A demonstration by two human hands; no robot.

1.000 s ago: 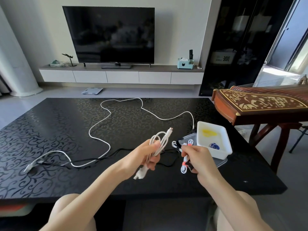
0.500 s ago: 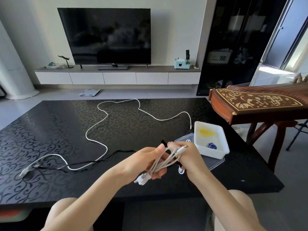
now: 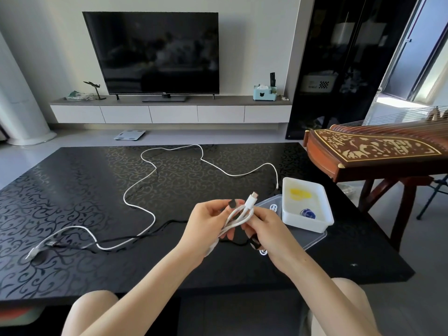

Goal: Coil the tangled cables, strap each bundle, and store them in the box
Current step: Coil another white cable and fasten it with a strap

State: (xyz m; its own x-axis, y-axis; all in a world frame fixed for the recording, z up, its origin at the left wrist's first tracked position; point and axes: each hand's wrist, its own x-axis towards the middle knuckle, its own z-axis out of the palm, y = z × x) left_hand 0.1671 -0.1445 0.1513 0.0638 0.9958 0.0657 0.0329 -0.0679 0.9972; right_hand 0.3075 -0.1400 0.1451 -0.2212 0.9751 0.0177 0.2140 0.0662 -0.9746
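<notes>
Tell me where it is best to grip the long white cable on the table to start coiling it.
On the long white cable, probably the plug end beside the white box, pinched from above: it lies flat and free there, while the left end overlaps the black cable.

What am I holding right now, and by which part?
A coiled white cable, in both hands: the left hand grips the coil's middle, the right hand pinches the loops just below the plug.
</notes>
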